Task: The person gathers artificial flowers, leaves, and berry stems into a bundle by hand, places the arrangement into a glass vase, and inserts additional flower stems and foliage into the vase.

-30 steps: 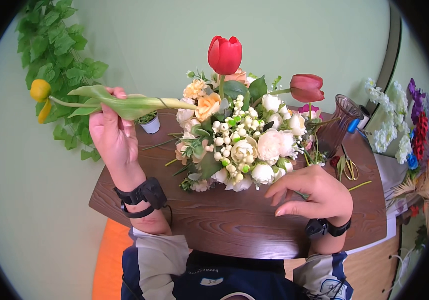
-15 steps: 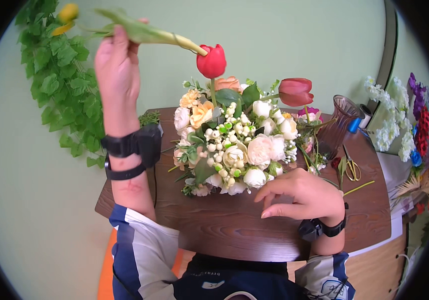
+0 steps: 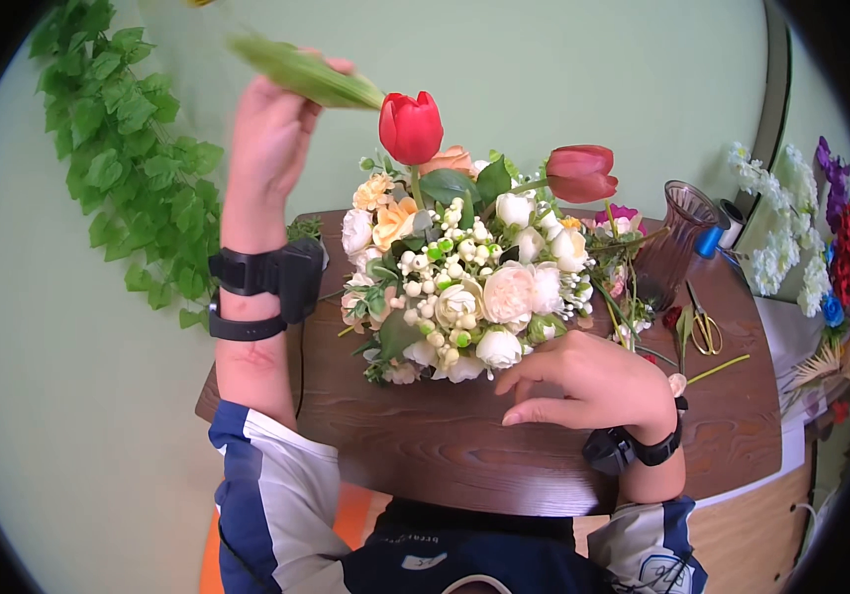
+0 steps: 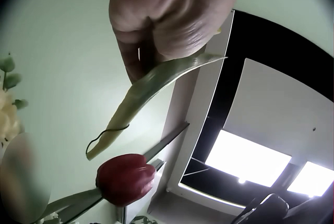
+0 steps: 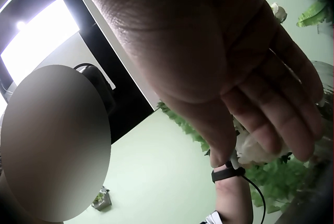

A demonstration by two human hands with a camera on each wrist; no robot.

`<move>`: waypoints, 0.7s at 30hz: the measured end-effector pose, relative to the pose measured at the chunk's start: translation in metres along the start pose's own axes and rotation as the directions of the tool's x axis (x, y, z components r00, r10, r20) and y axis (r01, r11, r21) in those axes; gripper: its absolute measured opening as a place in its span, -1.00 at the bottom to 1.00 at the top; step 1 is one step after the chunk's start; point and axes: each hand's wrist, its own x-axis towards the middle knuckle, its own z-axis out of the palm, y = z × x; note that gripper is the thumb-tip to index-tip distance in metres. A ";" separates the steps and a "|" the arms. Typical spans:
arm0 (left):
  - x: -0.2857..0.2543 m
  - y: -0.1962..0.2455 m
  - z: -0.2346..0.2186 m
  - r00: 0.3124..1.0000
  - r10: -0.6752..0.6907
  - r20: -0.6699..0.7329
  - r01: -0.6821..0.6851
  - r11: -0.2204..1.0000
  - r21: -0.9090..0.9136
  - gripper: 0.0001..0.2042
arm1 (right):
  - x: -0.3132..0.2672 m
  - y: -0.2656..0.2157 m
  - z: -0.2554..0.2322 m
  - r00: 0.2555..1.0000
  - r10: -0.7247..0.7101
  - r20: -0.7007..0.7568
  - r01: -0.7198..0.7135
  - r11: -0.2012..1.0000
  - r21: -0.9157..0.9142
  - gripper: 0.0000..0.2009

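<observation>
My left hand (image 3: 268, 144) is raised at the upper left, pinching a yellow tulip (image 3: 311, 77) by its leafy green stem. Its bloom is mostly cut off at the top edge of the head view. In the left wrist view, a thin dark wire loops around the lower stem (image 4: 122, 114), whose cut end points down near a red tulip (image 4: 125, 179). That red tulip stands tall from a flower arrangement (image 3: 459, 302) of white, peach and cream blooms on the table. My right hand (image 3: 588, 386), fingers relaxed and holding nothing, is at the arrangement's front right.
A darker red tulip (image 3: 581, 173) leans out to the right of the arrangement. A ribbed glass vase (image 3: 664, 252), a blue spool (image 3: 707, 244) and gold-handled scissors (image 3: 706, 332) are on the table's right side. Green vines (image 3: 118, 158) hang on the left wall.
My left hand rises from beside the arrangement with the yellow tulip, then shifts right, its stem end now overlapping the upright red tulip in the head view. The right hand stays nearly still.
</observation>
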 end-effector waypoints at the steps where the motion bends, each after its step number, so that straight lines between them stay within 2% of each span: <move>1: -0.003 -0.002 0.005 1.000 0.000 0.000 0.000 1.000 0.000 -0.85 | 0.000 0.001 0.001 1.000 0.002 0.006 -0.002 1.000 -0.007 -0.67; 3: -0.010 -0.008 0.015 0.981 -0.161 0.107 0.160 0.987 0.018 -0.87 | 0.002 0.002 0.003 1.000 0.019 0.014 -0.019 1.000 -0.025 -0.67; 5: -0.017 -0.016 0.021 0.978 -0.153 0.145 0.159 0.987 -0.033 -0.86 | 0.002 0.002 0.005 0.999 0.037 0.023 -0.036 0.998 -0.042 -0.67; 9: -0.022 -0.018 0.028 0.991 -0.105 0.085 0.116 0.984 -0.135 -0.82 | 0.004 0.002 0.005 0.997 0.069 0.042 -0.066 0.996 -0.062 -0.66; 11: -0.015 -0.025 0.020 0.979 -0.104 0.176 0.127 0.984 -0.123 -0.77 | 0.005 0.003 0.005 0.996 0.072 0.048 -0.069 0.996 -0.062 -0.66; 12: -0.012 -0.030 0.018 0.979 -0.106 0.175 0.129 0.984 -0.122 -0.77 | 0.005 0.003 0.005 0.996 0.075 0.048 -0.071 0.995 -0.065 -0.66; 15: -0.008 -0.033 0.017 0.949 -0.190 0.252 0.203 0.979 -0.029 -0.77 | 0.006 0.005 0.006 0.996 0.076 0.055 -0.072 0.995 -0.073 -0.65; 17: -0.008 -0.028 0.019 0.878 -0.255 0.405 0.252 0.966 0.060 -0.77 | 0.006 0.007 0.007 0.995 0.079 0.062 -0.074 0.994 -0.078 -0.65; 21: -0.003 -0.031 0.022 0.901 -0.189 0.391 0.177 0.982 0.067 -0.77 | 0.007 0.007 0.007 0.992 0.102 0.079 -0.096 0.992 -0.079 -0.66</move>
